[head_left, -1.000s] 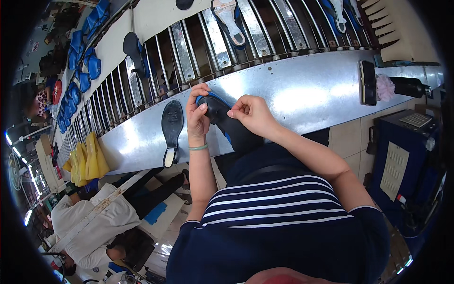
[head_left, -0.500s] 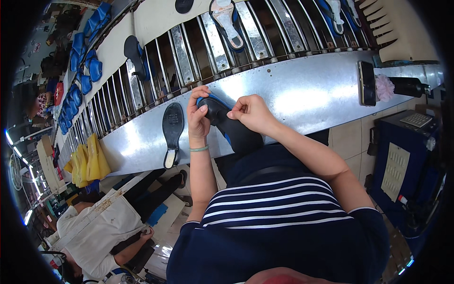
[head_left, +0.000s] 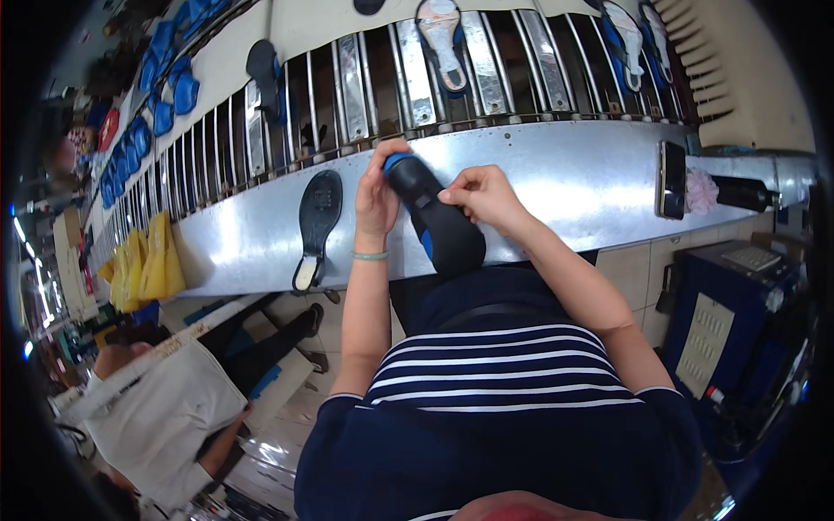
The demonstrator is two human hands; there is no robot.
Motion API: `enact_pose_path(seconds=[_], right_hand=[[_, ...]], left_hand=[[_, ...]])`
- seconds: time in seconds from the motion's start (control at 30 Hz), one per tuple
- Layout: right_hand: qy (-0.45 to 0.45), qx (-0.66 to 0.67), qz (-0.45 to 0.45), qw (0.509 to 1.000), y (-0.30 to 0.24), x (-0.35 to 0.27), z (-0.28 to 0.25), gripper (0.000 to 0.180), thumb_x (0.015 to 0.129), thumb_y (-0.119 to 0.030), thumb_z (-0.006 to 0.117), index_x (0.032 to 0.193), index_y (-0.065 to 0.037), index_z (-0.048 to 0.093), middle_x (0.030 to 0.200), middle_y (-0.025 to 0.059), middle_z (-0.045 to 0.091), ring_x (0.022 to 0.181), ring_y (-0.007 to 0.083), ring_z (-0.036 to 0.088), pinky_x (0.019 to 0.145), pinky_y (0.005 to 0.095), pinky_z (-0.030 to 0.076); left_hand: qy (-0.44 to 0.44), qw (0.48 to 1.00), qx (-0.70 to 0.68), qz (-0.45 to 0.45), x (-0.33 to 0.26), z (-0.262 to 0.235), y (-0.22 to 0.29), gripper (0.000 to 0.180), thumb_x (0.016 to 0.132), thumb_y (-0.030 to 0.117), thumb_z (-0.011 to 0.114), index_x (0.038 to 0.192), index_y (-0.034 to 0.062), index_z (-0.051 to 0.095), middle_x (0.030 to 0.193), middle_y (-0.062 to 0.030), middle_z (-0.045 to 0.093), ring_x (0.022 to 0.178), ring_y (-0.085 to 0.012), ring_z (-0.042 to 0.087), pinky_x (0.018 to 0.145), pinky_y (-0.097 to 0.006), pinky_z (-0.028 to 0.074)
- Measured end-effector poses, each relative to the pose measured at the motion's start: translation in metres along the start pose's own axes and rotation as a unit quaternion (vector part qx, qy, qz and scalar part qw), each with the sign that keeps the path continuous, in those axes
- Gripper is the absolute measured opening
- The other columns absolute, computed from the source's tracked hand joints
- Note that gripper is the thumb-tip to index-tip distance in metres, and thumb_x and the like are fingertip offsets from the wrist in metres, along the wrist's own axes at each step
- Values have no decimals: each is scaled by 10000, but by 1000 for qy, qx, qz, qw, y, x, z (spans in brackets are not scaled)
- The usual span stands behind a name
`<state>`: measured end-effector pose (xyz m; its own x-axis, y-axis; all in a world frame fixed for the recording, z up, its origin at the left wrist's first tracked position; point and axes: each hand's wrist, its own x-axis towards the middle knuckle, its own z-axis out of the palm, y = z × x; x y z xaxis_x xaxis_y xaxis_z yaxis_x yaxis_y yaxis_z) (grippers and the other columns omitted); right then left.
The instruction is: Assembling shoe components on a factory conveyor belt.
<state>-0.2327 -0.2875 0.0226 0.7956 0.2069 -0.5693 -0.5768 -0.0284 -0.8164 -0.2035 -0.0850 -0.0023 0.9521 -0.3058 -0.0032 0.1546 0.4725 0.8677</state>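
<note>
A black-soled shoe point(head_left: 453, 240) with blue showing along its edge lies sole up, its wide end near my waist. My left hand point(head_left: 376, 195) is closed round its narrower far end, at the heel. At the middle of the sole, the fingertips of my right hand point(head_left: 482, 195) are pinched together; whatever they may hold is too small to make out. Left of my left hand, a separate black shoe sole point(head_left: 320, 211) with a pale patch at its near end rests on the metal ledge point(head_left: 556, 182).
Beyond the ledge runs a roller conveyor point(head_left: 356, 87) carrying a pale-lined sandal point(head_left: 441, 43) and a dark shoe point(head_left: 263, 74). A phone point(head_left: 671, 180), a pink scrunchie point(head_left: 702, 191) and a black bottle point(head_left: 743, 193) lie at right. Yellow pieces point(head_left: 156, 260) hang at left, near another person point(head_left: 169, 417).
The shoe has turned slightly, showing more of its heel. My left thumb has come off the heel's face to its side. My right hand stays pinched by the sole; the view has shifted a little.
</note>
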Motion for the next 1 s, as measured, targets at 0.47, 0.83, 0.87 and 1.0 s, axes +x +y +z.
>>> enact_pose_path(seconds=[0.47, 0.83, 0.87, 1.0], right_hand=[[-24, 79, -18, 996, 16, 1, -24, 134, 854, -121, 731, 824, -8, 666, 652, 7, 597, 553, 83, 528, 518, 221, 411], [4, 4, -107, 994, 29, -2, -20, 168, 896, -171, 701, 975, -52, 613, 698, -27, 567, 562, 57, 511, 517, 206, 396], [6, 13, -127, 992, 30, -2, -20, 189, 904, -175, 693, 1027, -69, 595, 714, -38, 552, 564, 53, 504, 518, 202, 392], [-33, -62, -180, 981, 26, 0, -21, 333, 924, -187, 664, 1217, -87, 541, 959, -22, 535, 819, 54, 535, 709, 217, 442]], left_hand=[[-52, 990, -125, -38, 10, 8, 0, 552, 779, 223, 460, 1264, -37, 493, 1221, -135, 551, 1165, -203, 514, 1063, -302, 349], [-53, 993, -101, -3, 12, 7, -7, 623, 683, 202, 514, 1261, -27, 478, 1201, -154, 541, 1167, -225, 507, 1084, -315, 336], [-49, 993, -103, 1, 12, 5, -8, 623, 695, 207, 509, 1268, -34, 462, 1214, -171, 542, 1167, -235, 515, 1085, -329, 346], [-41, 992, -119, -11, 10, 8, -4, 603, 717, 199, 497, 1275, -24, 451, 1218, -172, 538, 1163, -236, 518, 1078, -333, 358]])
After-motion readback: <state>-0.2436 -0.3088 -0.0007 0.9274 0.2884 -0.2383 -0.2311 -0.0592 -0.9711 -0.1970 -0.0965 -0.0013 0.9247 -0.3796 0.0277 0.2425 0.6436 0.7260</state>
